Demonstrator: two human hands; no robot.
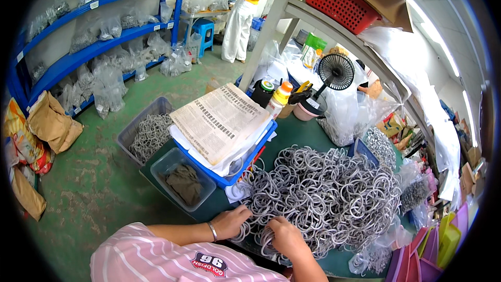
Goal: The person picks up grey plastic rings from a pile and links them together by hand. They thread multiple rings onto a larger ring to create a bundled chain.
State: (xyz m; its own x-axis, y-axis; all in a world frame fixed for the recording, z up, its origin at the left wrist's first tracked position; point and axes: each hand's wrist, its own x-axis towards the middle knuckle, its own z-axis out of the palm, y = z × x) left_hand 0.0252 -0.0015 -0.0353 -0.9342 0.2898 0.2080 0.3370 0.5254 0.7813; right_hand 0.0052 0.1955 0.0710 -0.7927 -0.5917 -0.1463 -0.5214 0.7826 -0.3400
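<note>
A big heap of silver-grey metal rings (323,198) covers the near part of the green table (282,130). My left hand (229,223), with a bracelet at its wrist, is at the heap's left edge. Its fingers are bent and pressed together at a few rings; exactly what they grip is hidden. My right hand (286,236) lies a little to the right at the heap's near edge, fingers curled over several rings. A small bunch of rings (241,231) shows between the two hands.
Left of the heap stand a blue tray (223,181) with printed paper (219,120) on it, a clear tub (156,169) with dark cloth, and a bin of rings (148,136). Behind are bottles (279,99) and a fan (335,71). A person (242,15) stands far back.
</note>
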